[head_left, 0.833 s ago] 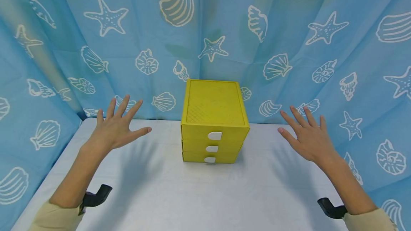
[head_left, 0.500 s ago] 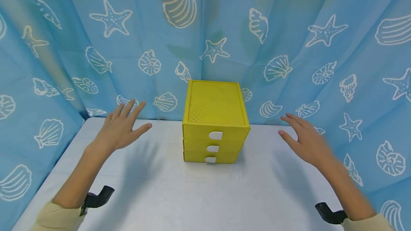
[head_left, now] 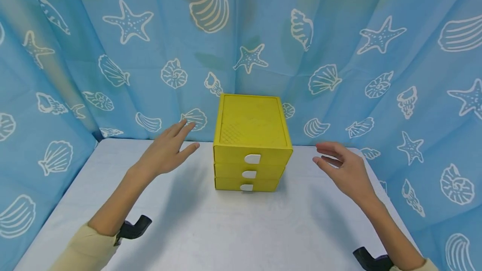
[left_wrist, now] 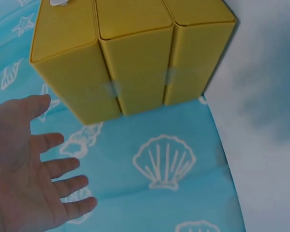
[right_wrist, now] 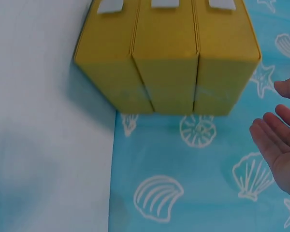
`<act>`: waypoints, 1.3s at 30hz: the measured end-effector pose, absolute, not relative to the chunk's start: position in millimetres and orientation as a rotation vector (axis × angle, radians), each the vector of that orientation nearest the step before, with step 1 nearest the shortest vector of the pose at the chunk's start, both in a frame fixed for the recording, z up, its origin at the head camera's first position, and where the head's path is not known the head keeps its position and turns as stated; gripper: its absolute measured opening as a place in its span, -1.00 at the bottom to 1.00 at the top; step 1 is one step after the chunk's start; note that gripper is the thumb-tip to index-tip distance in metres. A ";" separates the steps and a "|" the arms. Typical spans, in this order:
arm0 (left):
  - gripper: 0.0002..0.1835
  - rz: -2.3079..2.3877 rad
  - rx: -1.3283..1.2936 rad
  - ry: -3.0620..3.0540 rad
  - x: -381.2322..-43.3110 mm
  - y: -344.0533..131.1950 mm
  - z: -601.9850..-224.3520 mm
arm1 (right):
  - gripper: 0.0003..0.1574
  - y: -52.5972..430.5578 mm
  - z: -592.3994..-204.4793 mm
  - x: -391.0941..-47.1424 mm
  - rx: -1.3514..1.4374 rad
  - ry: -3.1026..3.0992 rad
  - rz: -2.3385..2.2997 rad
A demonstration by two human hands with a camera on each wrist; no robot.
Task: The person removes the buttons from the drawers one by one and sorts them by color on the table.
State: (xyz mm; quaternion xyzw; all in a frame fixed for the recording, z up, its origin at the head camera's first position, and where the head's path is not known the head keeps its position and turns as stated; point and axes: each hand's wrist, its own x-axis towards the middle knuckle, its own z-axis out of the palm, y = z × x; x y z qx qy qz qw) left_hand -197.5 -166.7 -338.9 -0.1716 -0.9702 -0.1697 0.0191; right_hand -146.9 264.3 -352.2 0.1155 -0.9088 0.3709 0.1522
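A yellow box with three stacked drawers (head_left: 252, 129) stands on the white table, its drawers closed and a white tab on each front. To its left my left hand (head_left: 165, 149) hovers above the table, fingers straight and thumb spread, holding nothing. On the other side my right hand (head_left: 344, 170) is raised too, its fingers bent slightly toward the thumb with nothing between them. Both hands are apart from the box. In the left wrist view the palm of the left hand (left_wrist: 29, 169) faces the box's side (left_wrist: 140, 72); the right wrist view has the right hand (right_wrist: 282, 140) at its edge.
A blue curtain (head_left: 263, 24) printed with white shells and starfish hangs behind the box and along both sides. The white tabletop (head_left: 233, 233) stretches out in front of the box. Black straps (head_left: 132, 228) sit on both wrists.
Both hands have moved inward toward the drawer box. The right hand's fingers, spread before, have drawn together and bent a little. The box has stayed in place.
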 end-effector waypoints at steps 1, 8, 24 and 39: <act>-0.26 -0.529 -0.545 -3.011 -199.6 -164.1 -338.4 | -0.52 262.2 -352.3 -146.0 0.343 -2.596 1.091; -0.29 -0.522 -0.636 -2.995 -215.3 -147.6 -332.2 | -0.51 247.1 -353.5 -139.6 0.419 -2.549 1.190; -0.32 -0.495 -0.766 -3.061 -241.7 -98.5 -315.1 | -0.53 204.4 -369.6 -130.4 0.477 -2.530 1.443; -0.32 -0.339 -0.853 -3.131 -247.7 -96.3 -318.4 | -0.55 176.3 -386.0 -140.4 0.555 -2.466 1.625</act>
